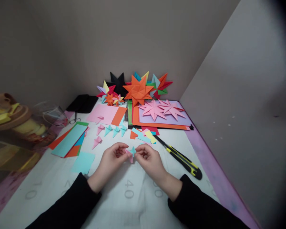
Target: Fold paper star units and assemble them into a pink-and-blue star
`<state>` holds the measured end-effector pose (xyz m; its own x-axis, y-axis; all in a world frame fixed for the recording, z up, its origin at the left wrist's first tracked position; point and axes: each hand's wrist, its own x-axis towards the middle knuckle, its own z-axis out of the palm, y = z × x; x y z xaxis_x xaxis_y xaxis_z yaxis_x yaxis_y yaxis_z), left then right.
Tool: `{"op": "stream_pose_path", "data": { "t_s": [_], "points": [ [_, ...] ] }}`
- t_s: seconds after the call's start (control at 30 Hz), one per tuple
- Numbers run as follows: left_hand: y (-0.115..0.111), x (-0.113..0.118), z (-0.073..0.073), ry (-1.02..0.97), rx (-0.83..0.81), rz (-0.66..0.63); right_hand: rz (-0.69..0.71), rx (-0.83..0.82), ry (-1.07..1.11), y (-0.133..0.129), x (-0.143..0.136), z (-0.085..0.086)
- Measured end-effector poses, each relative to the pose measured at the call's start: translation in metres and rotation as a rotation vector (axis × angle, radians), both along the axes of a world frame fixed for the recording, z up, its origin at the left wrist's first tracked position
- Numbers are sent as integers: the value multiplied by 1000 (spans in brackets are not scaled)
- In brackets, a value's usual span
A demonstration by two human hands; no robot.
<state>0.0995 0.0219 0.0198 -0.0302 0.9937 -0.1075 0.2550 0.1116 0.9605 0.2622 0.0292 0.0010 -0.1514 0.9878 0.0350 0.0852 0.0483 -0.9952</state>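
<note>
My left hand point(113, 156) pinches a small pink folded paper piece point(131, 159) in front of my body. A light blue folded paper piece point(132, 150) meets it, gripped between the thumb and fingers of my right hand point(151, 160). The two pieces touch and overlap, but how they interlock is too small to make out. Beyond my hands lies a row of light blue folded pieces point(116, 131). Similar pink folded pieces point(97, 142) rest to the left of that row.
A yellow-black utility knife point(181, 159) lies right. Paper strips point(70, 140) and a blue square point(84, 161) are left, with scissors point(75, 119) behind. Small paper scraps point(143, 135) lie ahead. Paper stars point(138, 90) stand by the wall; pink stars point(153, 110) top stacked sheets.
</note>
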Motion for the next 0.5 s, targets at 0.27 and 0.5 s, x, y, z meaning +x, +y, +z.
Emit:
{"op": "stream_pose_path", "data": {
  "t_s": [0.27,0.5],
  "points": [
    [-1,0,-4,-103,-33,-79,15,14,-1,1,0,-1],
    [0,2,3,-181,-81,-134,16,11,-25,0,0,-1]
  ]
}}
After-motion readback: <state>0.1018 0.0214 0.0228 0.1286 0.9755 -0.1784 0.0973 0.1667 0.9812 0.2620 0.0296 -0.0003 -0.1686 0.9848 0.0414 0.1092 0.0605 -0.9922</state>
